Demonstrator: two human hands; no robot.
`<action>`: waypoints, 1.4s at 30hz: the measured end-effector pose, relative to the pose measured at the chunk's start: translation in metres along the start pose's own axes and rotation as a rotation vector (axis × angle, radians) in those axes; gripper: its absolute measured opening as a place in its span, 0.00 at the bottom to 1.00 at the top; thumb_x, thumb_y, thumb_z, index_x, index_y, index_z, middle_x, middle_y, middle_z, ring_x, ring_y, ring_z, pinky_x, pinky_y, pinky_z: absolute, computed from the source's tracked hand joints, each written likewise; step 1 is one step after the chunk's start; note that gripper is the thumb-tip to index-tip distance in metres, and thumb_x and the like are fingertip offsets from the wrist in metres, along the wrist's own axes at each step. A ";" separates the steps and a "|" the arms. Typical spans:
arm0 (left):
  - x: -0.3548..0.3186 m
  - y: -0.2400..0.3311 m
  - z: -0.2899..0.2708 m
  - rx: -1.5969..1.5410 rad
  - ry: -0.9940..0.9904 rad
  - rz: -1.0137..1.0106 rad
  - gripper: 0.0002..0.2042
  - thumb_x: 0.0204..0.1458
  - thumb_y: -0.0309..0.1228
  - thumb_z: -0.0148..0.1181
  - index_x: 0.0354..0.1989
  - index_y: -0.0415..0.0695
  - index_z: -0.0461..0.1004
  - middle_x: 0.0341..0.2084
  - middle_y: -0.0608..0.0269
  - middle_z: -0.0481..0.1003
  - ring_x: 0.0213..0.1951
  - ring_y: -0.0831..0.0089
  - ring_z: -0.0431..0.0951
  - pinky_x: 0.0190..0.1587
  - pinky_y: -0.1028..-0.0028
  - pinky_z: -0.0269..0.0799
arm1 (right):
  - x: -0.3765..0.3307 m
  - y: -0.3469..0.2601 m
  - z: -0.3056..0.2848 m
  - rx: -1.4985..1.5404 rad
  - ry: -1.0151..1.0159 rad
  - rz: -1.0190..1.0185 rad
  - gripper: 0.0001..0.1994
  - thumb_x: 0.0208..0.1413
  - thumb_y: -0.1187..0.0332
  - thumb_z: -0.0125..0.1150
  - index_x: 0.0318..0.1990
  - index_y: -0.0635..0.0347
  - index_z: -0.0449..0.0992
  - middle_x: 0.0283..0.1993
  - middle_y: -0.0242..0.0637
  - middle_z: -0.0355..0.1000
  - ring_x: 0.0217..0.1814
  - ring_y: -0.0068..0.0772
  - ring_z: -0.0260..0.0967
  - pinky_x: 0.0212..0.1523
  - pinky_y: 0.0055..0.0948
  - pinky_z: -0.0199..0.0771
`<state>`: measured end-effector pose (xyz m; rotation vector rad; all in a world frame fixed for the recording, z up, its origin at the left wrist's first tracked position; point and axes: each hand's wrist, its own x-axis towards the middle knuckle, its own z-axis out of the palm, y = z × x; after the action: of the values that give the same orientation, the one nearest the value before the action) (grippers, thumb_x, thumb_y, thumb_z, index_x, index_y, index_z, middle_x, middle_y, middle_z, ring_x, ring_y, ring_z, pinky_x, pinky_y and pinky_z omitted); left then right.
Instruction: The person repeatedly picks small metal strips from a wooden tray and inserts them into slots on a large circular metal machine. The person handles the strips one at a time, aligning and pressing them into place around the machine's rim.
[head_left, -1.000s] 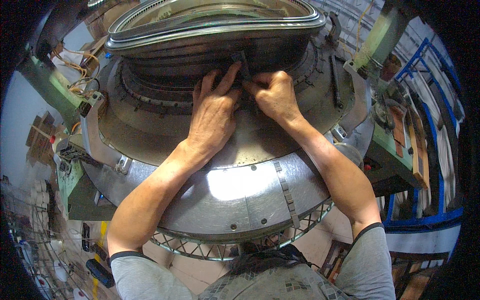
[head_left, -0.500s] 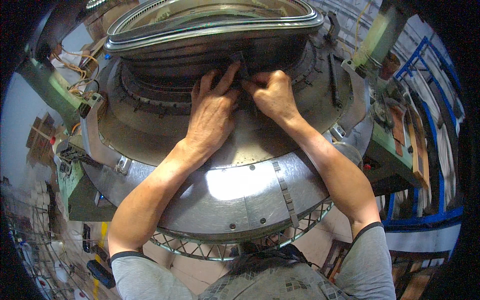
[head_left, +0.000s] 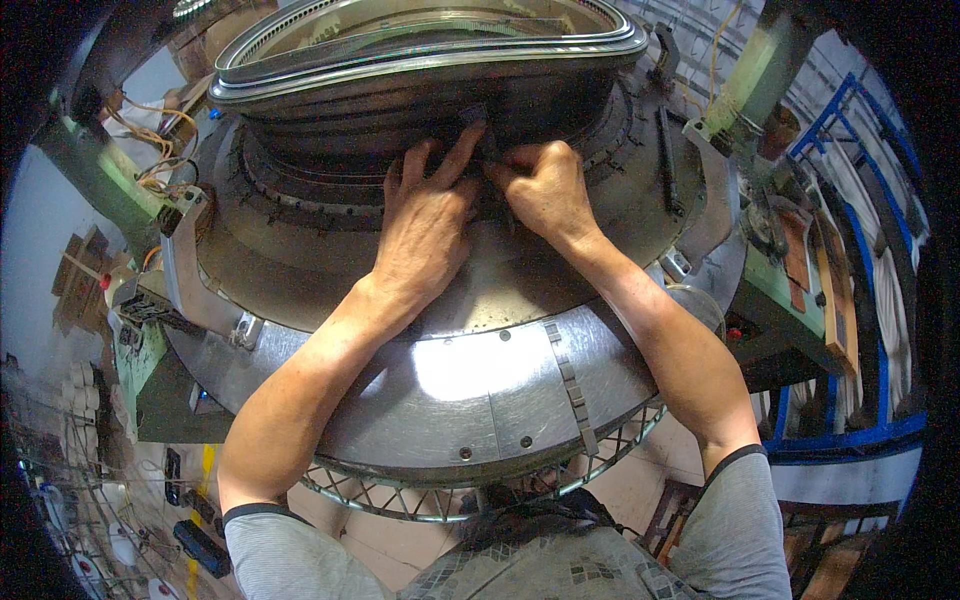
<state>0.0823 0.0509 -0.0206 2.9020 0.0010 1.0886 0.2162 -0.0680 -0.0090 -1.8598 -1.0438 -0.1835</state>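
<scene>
My left hand lies over the lower front of a dark round machine cylinder. Its index finger stretches up against a small dark flat piece near the cylinder wall; the other fingers are spread, and the thumb is mostly hidden. Close beside it, my right hand is closed in a pinch, thumb and index finger meeting at the lower end of that dark piece. Shadow hides exactly what lies between those fingertips. Both hands are above the machine's sloping metal bed.
A shiny steel ring tops the cylinder. Metal brackets and green posts stand at both sides. A polished rim plate curves in front of me. On the right is a blue rack; cables hang at left.
Both hands stay in nearly the same place, with only slight finger movement at the dark piece. Nothing else has visibly moved.
</scene>
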 end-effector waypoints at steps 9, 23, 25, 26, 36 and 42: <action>0.001 0.002 -0.001 0.022 -0.019 -0.019 0.15 0.39 0.21 0.62 0.40 0.41 0.79 0.73 0.64 0.52 0.62 0.44 0.60 0.62 0.43 0.60 | 0.000 0.000 -0.001 -0.018 -0.008 0.019 0.11 0.51 0.66 0.66 0.32 0.68 0.83 0.21 0.48 0.76 0.24 0.23 0.72 0.29 0.33 0.72; 0.003 0.004 -0.004 0.126 -0.098 -0.013 0.25 0.37 0.22 0.64 0.51 0.45 0.77 0.74 0.65 0.49 0.63 0.46 0.58 0.59 0.42 0.62 | 0.002 -0.002 -0.002 -0.075 -0.031 0.090 0.10 0.47 0.68 0.62 0.29 0.68 0.83 0.21 0.52 0.76 0.25 0.30 0.75 0.30 0.35 0.74; 0.007 0.004 -0.009 0.175 -0.080 0.031 0.24 0.38 0.22 0.63 0.49 0.42 0.79 0.73 0.64 0.52 0.59 0.48 0.64 0.57 0.47 0.67 | 0.002 -0.004 -0.001 -0.084 -0.019 0.093 0.10 0.46 0.69 0.61 0.28 0.68 0.82 0.22 0.54 0.75 0.25 0.35 0.77 0.31 0.37 0.75; 0.009 0.003 -0.012 0.210 -0.117 0.034 0.23 0.38 0.22 0.63 0.48 0.41 0.79 0.72 0.63 0.54 0.58 0.49 0.66 0.55 0.49 0.69 | 0.002 -0.006 -0.001 -0.097 -0.006 0.077 0.10 0.45 0.69 0.61 0.28 0.68 0.82 0.22 0.55 0.75 0.25 0.37 0.78 0.31 0.37 0.75; 0.025 -0.012 -0.054 0.274 -0.341 0.012 0.11 0.42 0.23 0.60 0.36 0.40 0.82 0.22 0.45 0.78 0.26 0.48 0.80 0.31 0.56 0.79 | -0.004 -0.012 0.015 -0.030 0.007 0.072 0.10 0.47 0.68 0.64 0.30 0.69 0.81 0.25 0.55 0.76 0.29 0.41 0.80 0.34 0.38 0.75; 0.023 -0.026 -0.050 0.137 -0.256 0.129 0.42 0.41 0.18 0.58 0.71 0.49 0.58 0.31 0.45 0.80 0.29 0.51 0.81 0.33 0.59 0.79 | 0.002 0.001 0.021 0.113 -0.068 0.151 0.14 0.54 0.63 0.66 0.33 0.69 0.82 0.25 0.42 0.78 0.25 0.33 0.75 0.30 0.34 0.72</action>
<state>0.0672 0.0788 0.0316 3.1831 -0.1268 0.7499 0.2121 -0.0502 -0.0193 -1.8432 -0.9349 0.0271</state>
